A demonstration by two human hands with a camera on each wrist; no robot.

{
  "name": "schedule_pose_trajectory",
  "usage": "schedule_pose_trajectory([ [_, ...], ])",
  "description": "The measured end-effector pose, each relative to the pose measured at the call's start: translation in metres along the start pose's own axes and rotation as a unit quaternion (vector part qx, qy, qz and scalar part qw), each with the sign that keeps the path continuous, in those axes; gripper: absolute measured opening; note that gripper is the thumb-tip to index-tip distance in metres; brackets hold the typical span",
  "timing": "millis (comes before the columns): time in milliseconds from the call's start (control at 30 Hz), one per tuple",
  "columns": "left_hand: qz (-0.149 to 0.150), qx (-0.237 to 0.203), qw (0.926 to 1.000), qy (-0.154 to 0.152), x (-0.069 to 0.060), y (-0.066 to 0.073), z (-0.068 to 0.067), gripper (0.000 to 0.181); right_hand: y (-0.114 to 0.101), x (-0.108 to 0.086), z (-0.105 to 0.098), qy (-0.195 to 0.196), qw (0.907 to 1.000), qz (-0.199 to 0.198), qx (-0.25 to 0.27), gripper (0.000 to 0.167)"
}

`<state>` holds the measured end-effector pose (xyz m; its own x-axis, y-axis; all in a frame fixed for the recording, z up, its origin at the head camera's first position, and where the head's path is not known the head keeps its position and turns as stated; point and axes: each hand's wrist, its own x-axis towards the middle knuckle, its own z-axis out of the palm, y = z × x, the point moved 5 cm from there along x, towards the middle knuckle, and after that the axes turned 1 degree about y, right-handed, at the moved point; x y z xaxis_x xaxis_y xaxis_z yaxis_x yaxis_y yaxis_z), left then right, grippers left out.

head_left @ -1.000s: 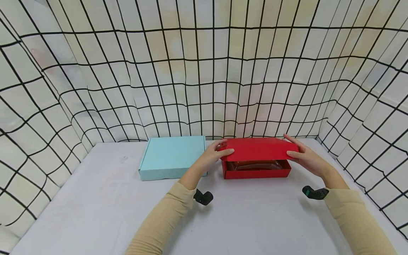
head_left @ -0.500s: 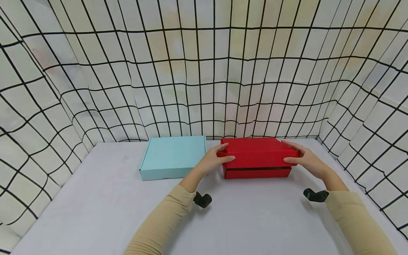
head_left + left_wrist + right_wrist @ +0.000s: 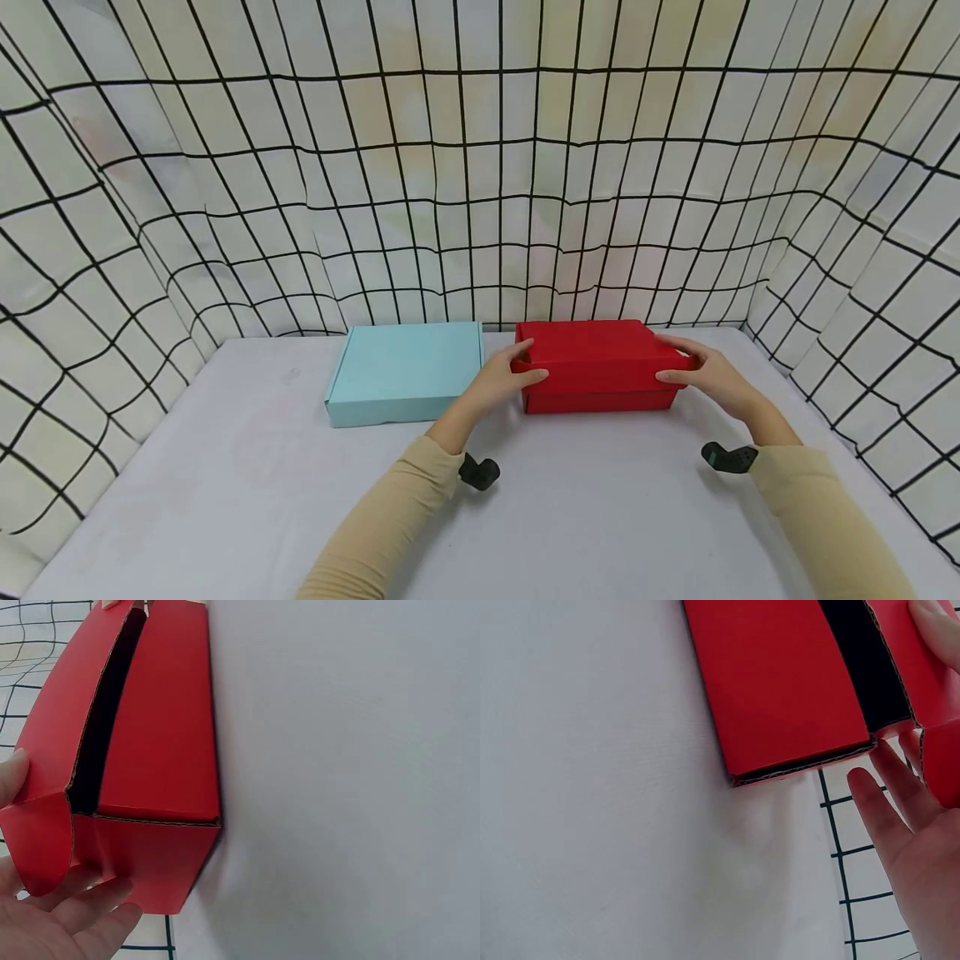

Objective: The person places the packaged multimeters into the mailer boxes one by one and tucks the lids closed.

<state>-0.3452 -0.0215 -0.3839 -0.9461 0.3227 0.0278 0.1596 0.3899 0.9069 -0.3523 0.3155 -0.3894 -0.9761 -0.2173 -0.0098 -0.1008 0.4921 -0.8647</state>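
Observation:
In the head view a red cardboard box [image 3: 597,403] stands on the white table at the right of the middle. Its hinged lid [image 3: 592,377] is tipped down over the front. My left hand [image 3: 495,382] pinches the lid's left front corner, thumb on the front flap, fingers by the side tab [image 3: 41,847]. At the opposite corner my right hand [image 3: 716,382] grips likewise, with its thumb [image 3: 937,626] on the lid's front. Both wrist views show a dark gap between the lid's front flap and the box's front wall. The box's inside is hidden in darkness.
To the left of the red box lies a flat light-blue box [image 3: 412,367] with its lid down. A white cloth [image 3: 225,500] covers the table. Behind and at both sides rises a white wall with a black grid [image 3: 480,167].
Both hands have brought the red lid forward and down, so the brown contents seen earlier in the box are now covered. The front gap has narrowed in the head view. The blue box stayed put.

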Motion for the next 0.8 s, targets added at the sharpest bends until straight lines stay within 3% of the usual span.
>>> schedule_pose_trajectory([
  [300,-0.002,0.009,0.9999,-0.008,-0.0018,0.0002,0.0014,0.073,0.0036,-0.0021,-0.0001,-0.009,0.9999,-0.011,-0.009,0.079],
  [800,-0.003,0.074,0.9971,-0.015,-0.0027,-0.0035,0.0084,0.072,0.0092,-0.0067,0.0064,-0.031,0.9983,-0.006,-0.049,0.080],
])
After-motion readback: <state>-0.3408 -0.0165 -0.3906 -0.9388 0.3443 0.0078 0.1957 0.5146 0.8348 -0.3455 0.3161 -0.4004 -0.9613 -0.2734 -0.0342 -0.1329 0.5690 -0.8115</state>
